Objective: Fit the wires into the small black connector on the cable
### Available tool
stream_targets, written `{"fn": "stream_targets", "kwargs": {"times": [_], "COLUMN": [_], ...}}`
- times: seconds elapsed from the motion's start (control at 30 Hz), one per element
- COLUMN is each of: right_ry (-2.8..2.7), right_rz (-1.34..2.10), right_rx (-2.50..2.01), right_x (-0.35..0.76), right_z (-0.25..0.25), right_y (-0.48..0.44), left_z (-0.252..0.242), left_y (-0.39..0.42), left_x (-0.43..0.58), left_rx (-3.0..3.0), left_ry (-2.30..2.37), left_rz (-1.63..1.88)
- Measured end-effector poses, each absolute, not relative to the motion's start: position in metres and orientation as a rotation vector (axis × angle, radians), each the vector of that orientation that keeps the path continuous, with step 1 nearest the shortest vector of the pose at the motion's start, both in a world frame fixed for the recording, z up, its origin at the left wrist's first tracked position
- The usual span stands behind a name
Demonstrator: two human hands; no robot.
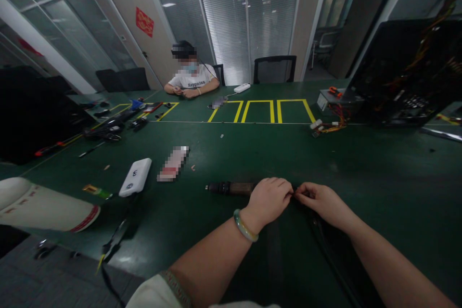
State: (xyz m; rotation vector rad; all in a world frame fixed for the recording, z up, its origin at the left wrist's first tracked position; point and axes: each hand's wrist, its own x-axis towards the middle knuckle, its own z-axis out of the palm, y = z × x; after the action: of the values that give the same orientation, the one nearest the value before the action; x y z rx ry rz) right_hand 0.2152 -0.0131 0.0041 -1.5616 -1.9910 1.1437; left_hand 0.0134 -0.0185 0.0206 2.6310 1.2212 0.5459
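Note:
A dark cylindrical tool with a brown grip section (pixel 231 188) lies across the green table (pixel 378 163) in front of me. My left hand (pixel 269 199), with a pale green bangle (pixel 245 225) on its wrist, curls over the tool's far end. My right hand (pixel 323 204) comes in from the right, its fingertips meeting those of my left hand. Both pinch something small and dark that the fingers mostly hide. A black cable (pixel 319 233) runs from there toward the near table edge.
A white power bank (pixel 135 177) and a pixelated flat object (pixel 173 163) lie to my left. Several tools and cables sit at the far left. An open computer chassis with wires (pixel 407 72) stands at right. A person (pixel 193 77) sits across the table beyond yellow tape outlines (pixel 258 110).

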Motion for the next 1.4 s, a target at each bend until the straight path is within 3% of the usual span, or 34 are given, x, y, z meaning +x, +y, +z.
{"fn": "stream_targets", "kwargs": {"times": [1.4], "right_ry": [-1.979], "right_rz": [1.168], "right_rx": [-1.511], "right_x": [0.2163], "right_z": [0.0057], "right_y": [-0.0135], "left_z": [0.0196], "left_y": [-0.0202], "left_x": [0.0127], "left_rx": [2.576], "left_ry": [1.272], "left_rz": [0.607]}}
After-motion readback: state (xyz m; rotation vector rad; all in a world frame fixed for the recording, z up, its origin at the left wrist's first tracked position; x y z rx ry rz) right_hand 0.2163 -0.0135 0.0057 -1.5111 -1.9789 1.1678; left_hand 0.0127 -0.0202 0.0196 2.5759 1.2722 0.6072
